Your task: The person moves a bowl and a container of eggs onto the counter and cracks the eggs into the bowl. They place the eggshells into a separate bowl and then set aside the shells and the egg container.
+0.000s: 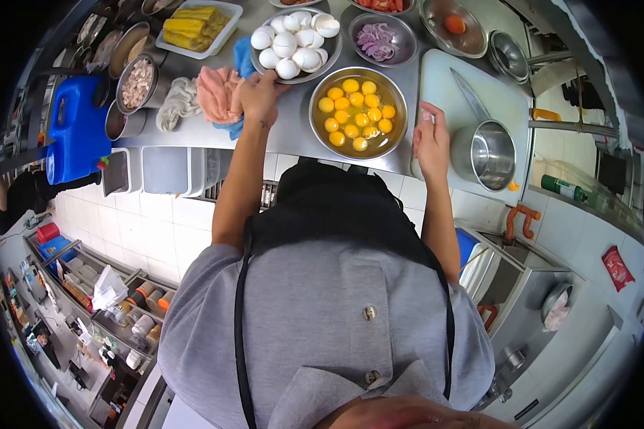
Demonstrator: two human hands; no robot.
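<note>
My left hand point(260, 100) is closed at the near rim of a metal bowl point(320, 74) heaped with white eggshells point(285, 45), some visibly broken. Beside that hand lie a pink cloth point(218, 93) and a blue cloth point(243, 57). In front of me stands a wide metal bowl point(313, 107) of raw eggs, with several whole yolks point(362, 119) in clear whites. My right hand point(431, 139) hovers just right of it by the cutting board's edge, fingers loosely curled, nothing visible in them. A steel pot point(484, 156) and a knife point(469, 93) rest on the white cutting board point(436, 75).
Sliced red onion point(377, 41) fills a small bowl behind the yolks. A tomato point(455, 24) sits in another bowl at back right. Leftward are a tub of yellow food point(193, 28), a grey cloth point(179, 104), a pot of chopped pieces point(137, 84) and a blue jug point(75, 129).
</note>
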